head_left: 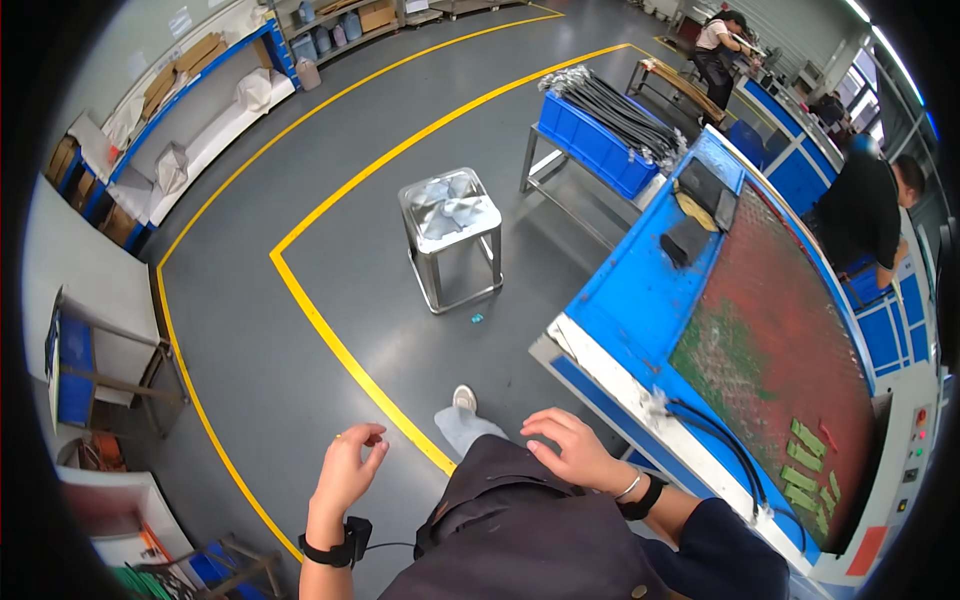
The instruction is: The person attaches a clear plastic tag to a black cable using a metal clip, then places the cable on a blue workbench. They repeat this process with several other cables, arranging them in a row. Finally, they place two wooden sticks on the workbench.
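My left hand point(350, 465) hangs in the air over the grey floor, close to the yellow floor line. Its fingers bend loosely with the thumb apart, and nothing is in them. In front of my dark apron point(530, 530), my right hand point(570, 450) is also raised, loosely curved and holding nothing. To its right stands a blue-framed machine table point(620, 290) with a worn red and green surface. A dark hose point(715, 425) with a whitish wrapped end lies over the table's near edge. Ahead of me is a metal stool point(450, 208) with a shiny square top.
A blue bin point(600, 150) full of black hoses point(625, 115) rests on a metal stand beyond the stool. Dark gloves point(690, 240) and green strips point(800, 480) lie on the machine table. Shelves point(195, 70) line the far left. Other people work at the right.
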`<state>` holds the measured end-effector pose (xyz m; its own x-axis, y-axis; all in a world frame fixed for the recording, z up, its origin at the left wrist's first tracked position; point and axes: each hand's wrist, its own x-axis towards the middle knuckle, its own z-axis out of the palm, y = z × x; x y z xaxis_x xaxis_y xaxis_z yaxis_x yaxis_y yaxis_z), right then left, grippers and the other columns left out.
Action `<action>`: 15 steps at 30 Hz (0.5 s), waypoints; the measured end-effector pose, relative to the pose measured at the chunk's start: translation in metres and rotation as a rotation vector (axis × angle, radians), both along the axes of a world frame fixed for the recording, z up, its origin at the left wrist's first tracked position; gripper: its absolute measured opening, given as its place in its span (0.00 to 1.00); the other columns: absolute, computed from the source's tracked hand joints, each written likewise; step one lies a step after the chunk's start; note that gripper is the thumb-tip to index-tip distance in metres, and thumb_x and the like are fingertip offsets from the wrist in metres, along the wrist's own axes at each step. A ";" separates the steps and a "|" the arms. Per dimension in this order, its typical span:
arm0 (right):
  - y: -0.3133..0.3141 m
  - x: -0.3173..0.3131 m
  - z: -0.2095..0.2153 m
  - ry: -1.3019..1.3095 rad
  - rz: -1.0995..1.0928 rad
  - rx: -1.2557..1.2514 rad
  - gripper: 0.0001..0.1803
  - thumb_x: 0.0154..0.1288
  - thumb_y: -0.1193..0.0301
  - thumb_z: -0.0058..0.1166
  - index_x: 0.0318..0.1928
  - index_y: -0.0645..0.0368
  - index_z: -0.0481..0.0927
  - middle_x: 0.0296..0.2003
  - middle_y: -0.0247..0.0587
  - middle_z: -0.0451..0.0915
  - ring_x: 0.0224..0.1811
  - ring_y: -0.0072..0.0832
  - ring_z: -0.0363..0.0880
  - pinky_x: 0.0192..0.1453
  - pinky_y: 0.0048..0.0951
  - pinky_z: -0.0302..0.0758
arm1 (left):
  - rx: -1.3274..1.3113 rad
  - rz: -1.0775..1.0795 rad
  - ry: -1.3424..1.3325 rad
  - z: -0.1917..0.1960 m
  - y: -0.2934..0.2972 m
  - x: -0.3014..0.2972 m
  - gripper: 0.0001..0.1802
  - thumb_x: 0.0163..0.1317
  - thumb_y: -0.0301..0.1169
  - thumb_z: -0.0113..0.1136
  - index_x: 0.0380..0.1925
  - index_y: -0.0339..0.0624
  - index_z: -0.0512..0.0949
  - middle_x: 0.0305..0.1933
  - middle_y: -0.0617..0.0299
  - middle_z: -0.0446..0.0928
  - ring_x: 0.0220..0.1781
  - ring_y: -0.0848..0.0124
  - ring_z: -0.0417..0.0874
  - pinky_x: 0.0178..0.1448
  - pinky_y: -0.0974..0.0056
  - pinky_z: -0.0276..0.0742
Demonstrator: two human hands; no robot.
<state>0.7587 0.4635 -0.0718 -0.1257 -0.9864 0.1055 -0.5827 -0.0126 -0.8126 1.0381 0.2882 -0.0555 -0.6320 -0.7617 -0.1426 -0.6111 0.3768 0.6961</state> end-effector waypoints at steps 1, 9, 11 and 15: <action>-0.019 -0.007 -0.008 -0.020 -0.045 0.000 0.09 0.58 0.72 0.54 0.40 0.59 0.77 0.43 0.43 0.76 0.46 0.40 0.75 0.51 0.35 0.71 | -0.010 -0.024 -0.002 -0.001 -0.021 -0.009 0.12 0.54 0.28 0.59 0.39 0.34 0.77 0.33 0.51 0.79 0.37 0.58 0.81 0.45 0.59 0.75; -0.117 -0.067 -0.036 0.043 -0.363 0.069 0.14 0.58 0.71 0.53 0.45 0.60 0.74 0.48 0.47 0.72 0.51 0.44 0.71 0.55 0.38 0.68 | 0.078 -0.058 -0.119 -0.014 -0.149 -0.046 0.11 0.53 0.25 0.59 0.37 0.34 0.77 0.32 0.52 0.80 0.34 0.60 0.81 0.39 0.61 0.75; -0.126 -0.076 -0.039 0.063 -0.398 0.077 0.15 0.58 0.70 0.53 0.46 0.60 0.74 0.49 0.47 0.71 0.51 0.44 0.71 0.56 0.38 0.68 | 0.087 -0.085 -0.129 -0.003 -0.174 -0.076 0.10 0.53 0.24 0.59 0.37 0.34 0.77 0.32 0.52 0.80 0.34 0.62 0.81 0.36 0.63 0.74; -0.150 -0.090 -0.028 0.027 -0.450 0.075 0.15 0.59 0.69 0.53 0.47 0.60 0.73 0.49 0.46 0.70 0.52 0.44 0.70 0.56 0.38 0.68 | 0.104 -0.148 -0.050 -0.003 -0.217 -0.115 0.10 0.55 0.24 0.58 0.37 0.33 0.77 0.32 0.51 0.80 0.33 0.62 0.81 0.36 0.63 0.74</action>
